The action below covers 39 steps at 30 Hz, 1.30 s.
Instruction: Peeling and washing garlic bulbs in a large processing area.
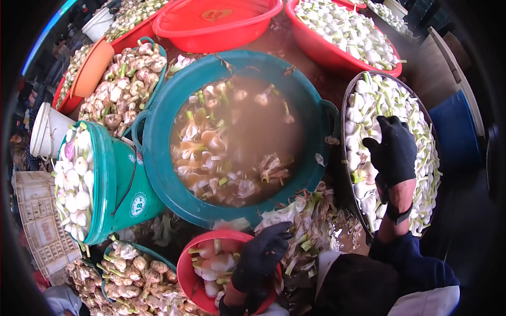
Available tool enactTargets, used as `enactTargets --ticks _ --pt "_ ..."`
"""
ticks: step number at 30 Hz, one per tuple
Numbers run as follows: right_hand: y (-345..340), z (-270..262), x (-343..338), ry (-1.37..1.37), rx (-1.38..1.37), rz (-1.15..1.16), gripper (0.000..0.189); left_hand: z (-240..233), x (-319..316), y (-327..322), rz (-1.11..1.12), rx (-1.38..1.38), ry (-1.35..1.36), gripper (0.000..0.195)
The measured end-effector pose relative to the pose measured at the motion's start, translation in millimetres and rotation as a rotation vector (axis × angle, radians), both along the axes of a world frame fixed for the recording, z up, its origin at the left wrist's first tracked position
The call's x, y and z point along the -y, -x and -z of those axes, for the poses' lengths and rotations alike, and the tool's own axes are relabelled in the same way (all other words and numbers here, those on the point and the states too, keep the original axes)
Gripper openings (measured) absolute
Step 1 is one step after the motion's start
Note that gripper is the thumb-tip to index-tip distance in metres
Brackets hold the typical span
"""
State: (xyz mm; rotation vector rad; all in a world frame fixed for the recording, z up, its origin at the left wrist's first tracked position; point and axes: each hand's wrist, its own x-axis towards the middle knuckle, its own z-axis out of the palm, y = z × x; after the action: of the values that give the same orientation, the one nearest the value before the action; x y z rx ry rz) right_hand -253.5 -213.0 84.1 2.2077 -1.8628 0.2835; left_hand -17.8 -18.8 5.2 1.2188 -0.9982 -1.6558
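My right hand (393, 152), in a black glove, rests on white trimmed garlic bulbs (399, 98) heaped in a dark-rimmed oval basin (348, 166). Its thumb stands apart from the fingers, with nothing visible between them. My left hand (263, 251), also black-gloved, is above the right side of a red bucket (185, 252). Inside the bucket lie several pale peeled bulbs with stems (215, 262). The left palm faces away, so whether it holds something is hidden. Ahead is a large teal tub (156, 158) of murky brown water (261, 130), with bulbs and loose skins floating in it.
At left, a tilted green bucket (134, 189) holds white bulbs. Unpeeled garlic (118, 85) fills another container behind it, with more (134, 272) at lower left. Red basins (217, 35) stand at the back. Wet peelings (308, 221) lie beside the tub.
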Motion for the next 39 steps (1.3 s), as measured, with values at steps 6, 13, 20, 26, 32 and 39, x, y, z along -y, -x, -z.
enactTargets --ticks 6,13,20,26,32,39 --pt "-123 117 107 -0.213 0.219 -0.531 0.043 -9 11 11 0.071 0.185 0.084 0.034" --pt "-172 243 177 -0.442 0.086 -0.376 0.039 -9 15 -1 -0.015 0.248 0.109 0.032" --pt "-164 177 93 -0.660 0.580 -0.823 0.029 9 27 -6 -0.587 0.055 0.070 0.030" --pt "-156 87 -36 -1.065 1.272 -0.856 0.034 18 29 -22 -0.814 0.071 0.070 0.030" --pt "-151 64 -62 -0.665 1.053 -0.772 0.023 20 22 -23 -0.871 0.396 0.092 0.031" --pt "-140 62 -71 -0.380 0.869 -0.834 0.012 12 23 -10 -0.953 0.392 0.126 0.045"
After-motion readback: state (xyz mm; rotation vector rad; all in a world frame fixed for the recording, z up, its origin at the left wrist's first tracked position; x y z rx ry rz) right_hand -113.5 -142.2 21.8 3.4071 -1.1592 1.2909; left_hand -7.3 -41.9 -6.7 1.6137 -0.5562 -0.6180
